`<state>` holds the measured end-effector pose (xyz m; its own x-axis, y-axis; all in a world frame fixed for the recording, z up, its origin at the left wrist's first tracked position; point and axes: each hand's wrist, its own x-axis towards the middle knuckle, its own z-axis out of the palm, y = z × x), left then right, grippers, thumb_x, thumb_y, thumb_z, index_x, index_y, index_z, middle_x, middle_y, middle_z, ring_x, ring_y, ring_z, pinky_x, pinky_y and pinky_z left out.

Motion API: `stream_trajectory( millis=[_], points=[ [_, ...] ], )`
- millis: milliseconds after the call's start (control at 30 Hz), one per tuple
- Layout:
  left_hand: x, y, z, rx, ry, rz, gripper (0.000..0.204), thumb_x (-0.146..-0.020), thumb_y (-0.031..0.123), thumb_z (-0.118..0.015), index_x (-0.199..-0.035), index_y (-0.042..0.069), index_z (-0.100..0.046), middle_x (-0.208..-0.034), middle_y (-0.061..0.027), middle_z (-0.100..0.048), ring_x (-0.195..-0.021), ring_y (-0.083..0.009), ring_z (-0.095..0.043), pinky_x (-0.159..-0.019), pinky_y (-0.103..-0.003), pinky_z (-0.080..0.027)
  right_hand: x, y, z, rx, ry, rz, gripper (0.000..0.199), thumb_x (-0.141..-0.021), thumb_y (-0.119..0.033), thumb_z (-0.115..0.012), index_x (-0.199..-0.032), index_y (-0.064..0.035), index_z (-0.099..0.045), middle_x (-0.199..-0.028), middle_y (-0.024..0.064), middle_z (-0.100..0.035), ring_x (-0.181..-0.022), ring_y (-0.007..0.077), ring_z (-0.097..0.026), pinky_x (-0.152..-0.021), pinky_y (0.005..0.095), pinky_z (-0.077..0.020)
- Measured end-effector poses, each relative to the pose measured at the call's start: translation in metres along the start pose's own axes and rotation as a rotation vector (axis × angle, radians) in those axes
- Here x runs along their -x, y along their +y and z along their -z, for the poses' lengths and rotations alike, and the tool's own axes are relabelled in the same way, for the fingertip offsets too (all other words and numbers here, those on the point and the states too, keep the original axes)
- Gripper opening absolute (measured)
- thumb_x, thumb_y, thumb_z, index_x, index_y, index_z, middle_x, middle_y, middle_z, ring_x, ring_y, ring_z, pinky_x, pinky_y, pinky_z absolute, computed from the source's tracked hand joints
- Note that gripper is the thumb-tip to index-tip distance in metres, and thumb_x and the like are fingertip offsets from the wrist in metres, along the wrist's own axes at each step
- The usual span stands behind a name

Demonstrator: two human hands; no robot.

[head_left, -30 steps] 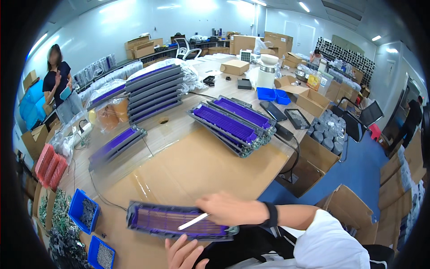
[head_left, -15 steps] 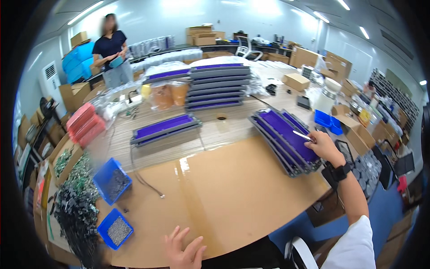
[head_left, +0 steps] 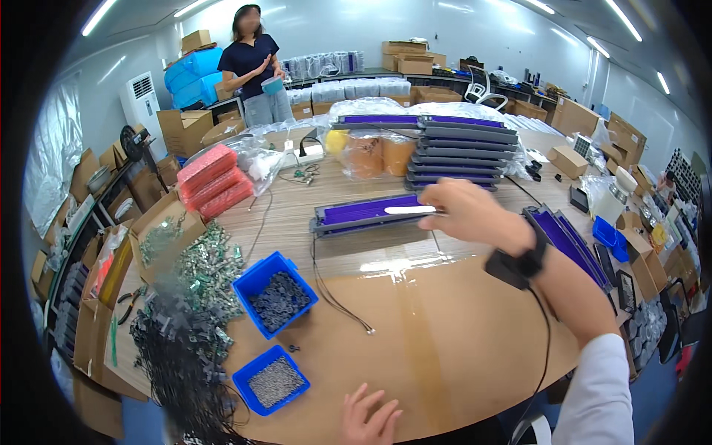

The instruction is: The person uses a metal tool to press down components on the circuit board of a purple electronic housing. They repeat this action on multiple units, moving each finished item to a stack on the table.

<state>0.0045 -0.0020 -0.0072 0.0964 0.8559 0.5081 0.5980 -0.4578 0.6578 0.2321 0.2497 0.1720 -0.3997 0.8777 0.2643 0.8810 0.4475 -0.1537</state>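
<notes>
My right hand [head_left: 475, 213] is closed around a slim white stick-like tool [head_left: 408, 211], whose exact kind I cannot make out. Hand and tool are over the right part of a long grey-framed panel with a purple face [head_left: 348, 213]; whether they touch it I cannot tell. Near the table's front edge my left hand [head_left: 369, 419] holds nothing, its fingers spread over the brown cardboard sheet [head_left: 356, 297]. A cable with a small white plug [head_left: 343, 300] trails from the panel onto the cardboard. More purple-faced panels [head_left: 567, 241] are piled beyond my right forearm.
On the left, two blue bins hold dark small parts [head_left: 278, 300] and grey small parts [head_left: 274, 382]. Beside them lie heaped circuit boards [head_left: 204, 267] and black cables [head_left: 178, 363]. Pink wrapped packs [head_left: 208, 178] and stacked panels [head_left: 463, 152] stand farther back. A person [head_left: 256, 67] stands behind the table.
My right hand has moved left with the white tool, from the right-hand panel pile to the middle panel. The view has turned left. My left hand stays near the front edge.
</notes>
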Motion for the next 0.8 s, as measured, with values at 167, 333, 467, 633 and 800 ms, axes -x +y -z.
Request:
stream_trajectory(
  millis=[167, 333, 467, 633, 800],
  points=[
    [-0.002, -0.007, -0.007, 0.048, -0.007, -0.053, 0.019, -0.082, 0.007, -0.072, -0.101, 0.008, -0.072, -0.112, -0.0128, -0.063, -0.121, -0.0372, -0.054, -0.103, -0.059, -0.039, -0.103, 0.037, -0.083, 0.096, -0.250, 0.000, 0.082, -0.069, -0.049, -0.083, -0.134, -0.0072, -0.055, -0.120, 0.0202, -0.061, -0.113, 0.0377, -0.059, -0.092, 0.0458, -0.0492],
    [-0.002, -0.008, 0.001, 0.038, 0.031, 0.009, 0.018, -0.081, 0.006, -0.072, -0.099, 0.008, -0.072, -0.111, -0.0120, -0.064, -0.121, -0.0361, -0.055, -0.105, -0.059, -0.036, -0.161, 0.021, -0.113, -0.081, -0.281, -0.220, 0.075, -0.069, -0.058, -0.078, -0.120, -0.0052, -0.065, -0.123, 0.0191, -0.064, -0.118, 0.0346, -0.060, -0.097, 0.0464, -0.0480],
    [-0.003, -0.009, 0.003, 0.066, 0.025, 0.046, 0.017, -0.082, 0.005, -0.071, -0.099, 0.008, -0.073, -0.109, -0.0113, -0.064, -0.121, -0.0359, -0.055, -0.107, -0.059, -0.034, -0.167, 0.030, -0.118, -0.038, -0.423, -0.271, 0.067, -0.072, -0.050, -0.078, -0.123, -0.0091, -0.066, -0.125, 0.0143, -0.065, -0.117, 0.0324, -0.061, -0.096, 0.0460, -0.0484],
    [-0.005, -0.008, 0.004, 0.095, 0.015, 0.055, 0.016, -0.082, 0.004, -0.070, -0.098, 0.008, -0.073, -0.108, -0.0108, -0.065, -0.120, -0.0358, -0.056, -0.106, -0.061, -0.034, -0.140, 0.069, -0.135, -0.075, -0.402, -0.034, 0.050, -0.077, -0.032, -0.080, -0.119, -0.0080, -0.067, -0.111, 0.0179, -0.070, -0.107, 0.0363, -0.064, -0.090, 0.0445, -0.0506],
    [-0.004, -0.007, 0.001, 0.060, 0.055, 0.038, 0.015, -0.082, 0.005, -0.071, -0.097, 0.008, -0.073, -0.107, -0.0104, -0.065, -0.119, -0.0361, -0.057, -0.105, -0.062, -0.034, -0.076, 0.064, -0.119, -0.181, -0.401, -0.021, 0.038, -0.074, -0.022, -0.082, -0.107, -0.0065, -0.071, -0.100, 0.0216, -0.070, -0.100, 0.0400, -0.064, -0.083, 0.0465, -0.0498]
  ],
)
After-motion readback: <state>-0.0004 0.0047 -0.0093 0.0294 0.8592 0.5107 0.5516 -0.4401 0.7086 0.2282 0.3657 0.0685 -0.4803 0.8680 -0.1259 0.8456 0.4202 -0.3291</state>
